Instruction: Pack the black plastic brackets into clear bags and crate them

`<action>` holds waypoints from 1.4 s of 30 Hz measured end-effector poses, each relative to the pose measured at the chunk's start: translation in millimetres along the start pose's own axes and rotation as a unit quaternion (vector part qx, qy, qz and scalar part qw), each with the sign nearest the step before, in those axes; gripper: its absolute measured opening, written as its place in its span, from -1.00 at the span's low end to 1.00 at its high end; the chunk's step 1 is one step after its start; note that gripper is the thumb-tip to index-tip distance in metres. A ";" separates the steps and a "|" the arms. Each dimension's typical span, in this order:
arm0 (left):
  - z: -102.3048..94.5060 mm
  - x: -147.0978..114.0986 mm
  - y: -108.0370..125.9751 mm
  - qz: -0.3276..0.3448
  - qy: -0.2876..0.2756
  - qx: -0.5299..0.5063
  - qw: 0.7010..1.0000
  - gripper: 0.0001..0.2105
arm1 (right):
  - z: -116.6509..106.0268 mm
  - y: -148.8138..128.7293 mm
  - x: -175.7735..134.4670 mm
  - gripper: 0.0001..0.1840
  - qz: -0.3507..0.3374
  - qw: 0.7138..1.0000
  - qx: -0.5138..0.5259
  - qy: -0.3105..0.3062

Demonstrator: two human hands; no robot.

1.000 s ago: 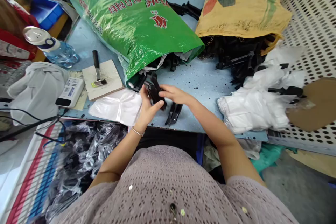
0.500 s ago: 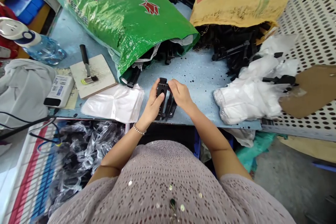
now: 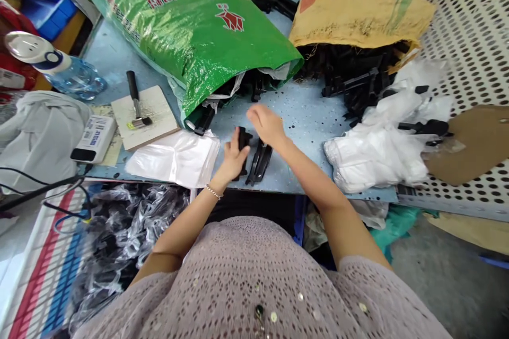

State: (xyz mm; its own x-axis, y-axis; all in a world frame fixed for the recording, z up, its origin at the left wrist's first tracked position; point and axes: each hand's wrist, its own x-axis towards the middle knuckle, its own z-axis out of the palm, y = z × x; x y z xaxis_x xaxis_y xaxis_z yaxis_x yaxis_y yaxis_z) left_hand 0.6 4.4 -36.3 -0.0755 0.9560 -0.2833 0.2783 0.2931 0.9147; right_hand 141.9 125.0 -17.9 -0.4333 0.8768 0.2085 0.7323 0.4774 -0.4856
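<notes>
My left hand (image 3: 231, 161) grips a long black plastic part (image 3: 243, 140) by its sides, near the front edge of the blue table. The thumb lies along the part's right side, the fingers on its left. Just above and to the right is my right hand (image 3: 265, 123), its fingers curled together and slightly blurred; whether anything is in them is hidden. Below that hand a second slim black part (image 3: 260, 163) lies on the table. More black parts (image 3: 205, 119) poke out of the mouth of the green sack (image 3: 191, 37).
A yellow sack (image 3: 361, 10) spills black parts (image 3: 353, 82) at the back right. White plastic bags lie stacked at left (image 3: 175, 156) and bundled at right (image 3: 369, 159). Further left are a brush (image 3: 135, 98) on a board (image 3: 159, 111), a white box (image 3: 95, 137) and a bottle (image 3: 75, 77).
My right hand has left the black part in my left hand and moved slightly up, with its fingers curled. The left hand's part has turned and shifted slightly left, apart from the second part.
</notes>
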 end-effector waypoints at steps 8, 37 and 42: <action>17.8 -6.3 -4.8 0.002 -0.017 0.060 0.998 -0.34 | 12.4 48.6 97.4 -0.49 0.281 0.960 -0.006 -0.005; -28.2 -0.2 42.6 -0.063 -0.058 -0.414 0.906 -0.62 | -6.0 -51.0 -101.1 -0.48 -0.224 0.974 0.030 -0.010; -32.8 15.0 8.4 -0.015 0.040 -0.234 0.971 -0.45 | 7.8 -27.9 -66.0 -0.57 -0.173 0.978 0.032 -0.114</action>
State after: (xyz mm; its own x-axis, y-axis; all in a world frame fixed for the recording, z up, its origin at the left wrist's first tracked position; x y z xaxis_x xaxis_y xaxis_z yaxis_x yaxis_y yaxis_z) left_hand -29.6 21.5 -23.5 -0.1563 0.9395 -0.3048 -0.1894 0.2743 0.9428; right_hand 146.0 53.4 -24.8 -0.7602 0.6248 0.1781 0.4902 0.7316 -0.4738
